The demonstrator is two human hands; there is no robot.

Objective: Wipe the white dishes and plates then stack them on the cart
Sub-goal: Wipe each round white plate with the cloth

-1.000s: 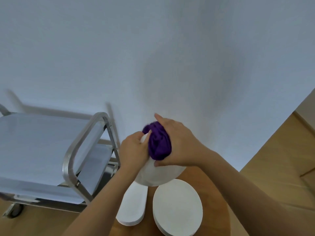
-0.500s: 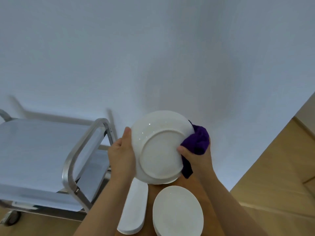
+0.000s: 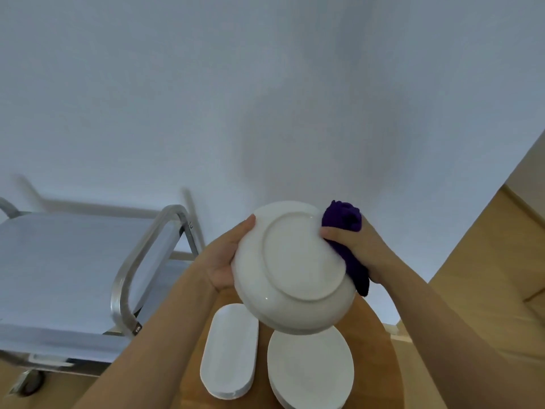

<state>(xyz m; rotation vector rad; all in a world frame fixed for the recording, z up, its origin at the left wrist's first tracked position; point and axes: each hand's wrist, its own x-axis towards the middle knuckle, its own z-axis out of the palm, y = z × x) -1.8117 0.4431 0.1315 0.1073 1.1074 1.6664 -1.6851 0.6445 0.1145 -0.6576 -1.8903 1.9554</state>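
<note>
Both your hands are working on one plate (image 3: 290, 268), held up over the wooden table (image 3: 380, 349) with its underside facing you. Your left hand (image 3: 225, 261) is cupping the left rim, fingers curled behind the plate and thumb tip on the edge. Your right hand (image 3: 354, 246) is bunching a purple cloth (image 3: 343, 221) and pinching it against the right rim, thumb pressing on the back.

You are probably wiping the rim, so keep the left grip firm while you are sliding the cloth round the edge, then over the raised foot ring, where dirt tends to collect. Glazed ceramic like this is likely slippery, so avoid loosening both hands together.

Nearest you, an oblong white dish (image 3: 230, 352) and a round stack of plates (image 3: 309, 370) are lying side by side on the table, smooth and matte. Further left, the metal cart (image 3: 124, 278) is waiting, its brushed tubular handle bending round a flat shelf where nothing is stacked yet. Beyond it, the pale wall is rising.
</note>
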